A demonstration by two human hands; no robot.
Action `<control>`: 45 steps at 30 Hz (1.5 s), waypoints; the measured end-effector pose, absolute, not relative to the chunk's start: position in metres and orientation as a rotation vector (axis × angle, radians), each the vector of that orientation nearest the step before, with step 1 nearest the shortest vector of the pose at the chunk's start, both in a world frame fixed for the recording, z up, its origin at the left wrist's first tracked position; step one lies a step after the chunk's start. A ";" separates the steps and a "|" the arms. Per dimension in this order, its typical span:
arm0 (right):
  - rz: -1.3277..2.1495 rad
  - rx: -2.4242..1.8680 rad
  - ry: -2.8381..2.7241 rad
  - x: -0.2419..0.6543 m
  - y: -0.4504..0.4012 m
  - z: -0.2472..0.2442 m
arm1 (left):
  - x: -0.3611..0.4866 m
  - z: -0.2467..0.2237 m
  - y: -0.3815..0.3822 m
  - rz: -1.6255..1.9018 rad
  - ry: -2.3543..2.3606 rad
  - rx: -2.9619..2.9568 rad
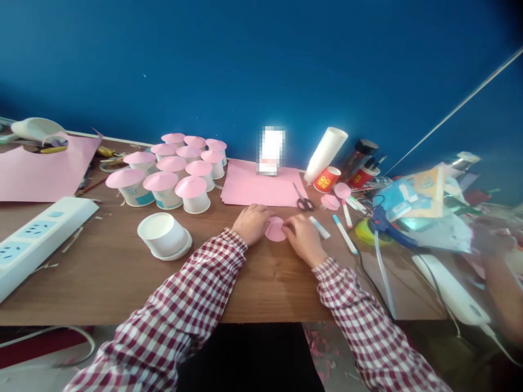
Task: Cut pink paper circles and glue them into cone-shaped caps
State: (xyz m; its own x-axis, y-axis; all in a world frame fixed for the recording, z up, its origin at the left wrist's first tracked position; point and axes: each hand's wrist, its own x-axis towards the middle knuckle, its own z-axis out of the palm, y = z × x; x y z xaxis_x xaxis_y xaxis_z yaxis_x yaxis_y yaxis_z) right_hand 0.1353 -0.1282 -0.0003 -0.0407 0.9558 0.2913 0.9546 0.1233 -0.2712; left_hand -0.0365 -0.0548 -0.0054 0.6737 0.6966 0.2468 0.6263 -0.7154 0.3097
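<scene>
A small pink paper disc [276, 230] lies on the brown table between my hands. My left hand [253, 222] rests at the disc's left edge, its fingers close together over the rim. From the right, my right hand [303, 235] pinches the disc's edge between thumb and fingertips. Just behind them are a stack of pink paper sheets [257, 188] and dark-handled scissors [304, 203]. White paper cups with pink cone tops [192, 187] stand in rows at the left. Nearer to me sits a plain white cup [163, 234], tilted on a white lid-like piece.
A white power strip [35, 234] lies far left. A blue-capped marker [345, 234], red cup [327, 179] and blue glue gun [382, 223] with its cable are at the right. A person's blurred hand [496, 245] shows at the far right edge.
</scene>
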 end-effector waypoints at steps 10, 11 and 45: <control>-0.041 -1.844 -2.001 0.133 -0.136 -0.003 | -0.037 -0.002 -0.057 0.425 0.998 2.635; -0.033 -1.840 -2.009 0.133 -0.137 -0.003 | -0.037 -0.003 -0.057 0.432 0.991 2.624; 1.419 -1.099 -0.699 0.135 -0.136 0.012 | -0.026 0.010 -0.066 0.738 0.748 1.006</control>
State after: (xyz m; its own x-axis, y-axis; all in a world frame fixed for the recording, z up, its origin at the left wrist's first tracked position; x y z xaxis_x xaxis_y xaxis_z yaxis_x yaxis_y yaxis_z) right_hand 0.1351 -0.1359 0.0119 0.0904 0.9698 -0.2266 -0.4112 -0.1709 -0.8954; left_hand -0.0258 -0.0661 0.0103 0.5387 0.8184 -0.2000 -0.1896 0.3490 0.9177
